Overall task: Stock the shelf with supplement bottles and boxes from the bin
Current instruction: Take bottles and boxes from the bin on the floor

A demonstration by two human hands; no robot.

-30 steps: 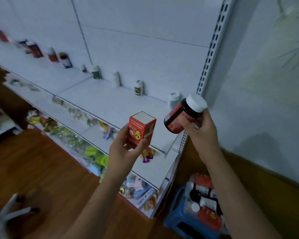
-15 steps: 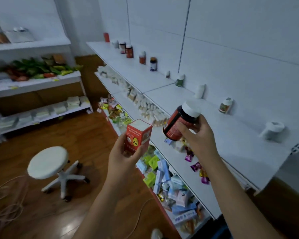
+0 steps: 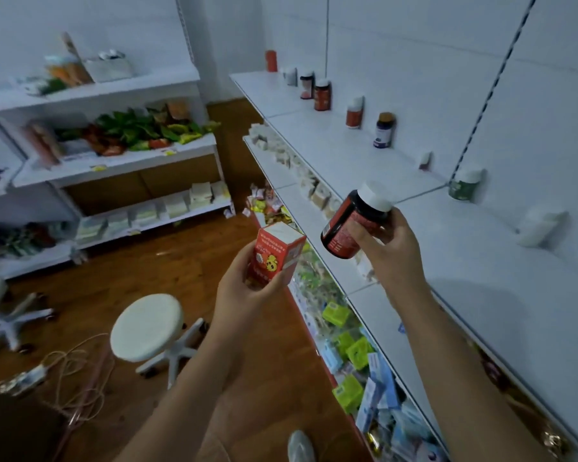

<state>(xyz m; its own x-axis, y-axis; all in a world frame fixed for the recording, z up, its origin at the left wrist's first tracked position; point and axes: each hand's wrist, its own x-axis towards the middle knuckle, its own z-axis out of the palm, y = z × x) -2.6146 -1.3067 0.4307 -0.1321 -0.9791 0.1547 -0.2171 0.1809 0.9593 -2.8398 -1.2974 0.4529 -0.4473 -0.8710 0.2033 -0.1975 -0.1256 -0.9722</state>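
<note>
My left hand grips a small red box with a white top, held upright in front of the shelf's edge. My right hand holds a dark bottle with a red label and white cap, tilted, over the front of the white top shelf. Several bottles stand along the shelf's back wall: a red-labelled bottle, a blue-labelled bottle, a green jar and a white bottle. The bin is out of view.
Lower shelves on the right hold packets and green and blue boxes. A white round stool stands on the wooden floor, with cables to its left. Another white shelving unit with goods stands at the far left.
My view has swung left along the aisle; the blue bin dropped out of sight and the stool and far shelves appeared. Both hands keep their hold on the box and bottle.
</note>
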